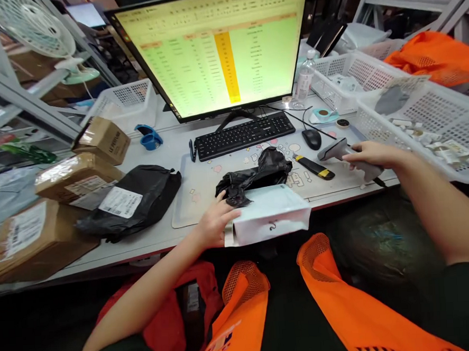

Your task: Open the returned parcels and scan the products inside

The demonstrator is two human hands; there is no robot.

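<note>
My left hand (215,221) grips the left end of a white padded packet (271,214) that hangs over the desk's front edge. A crumpled black plastic bag (254,178) lies just behind the packet on the desk mat. Over at the right, my right hand (370,154) is wrapped round the handle of a grey barcode scanner (336,149) resting on the desk. A black and yellow utility knife (314,167) lies between the bag and the scanner.
A monitor (218,44) with a green spreadsheet stands behind a black keyboard (243,135) and mouse (312,138). A black labelled mailer (130,200) and brown parcels (35,238) sit left. White baskets (426,126) stand right. An orange vest (246,312) hangs below.
</note>
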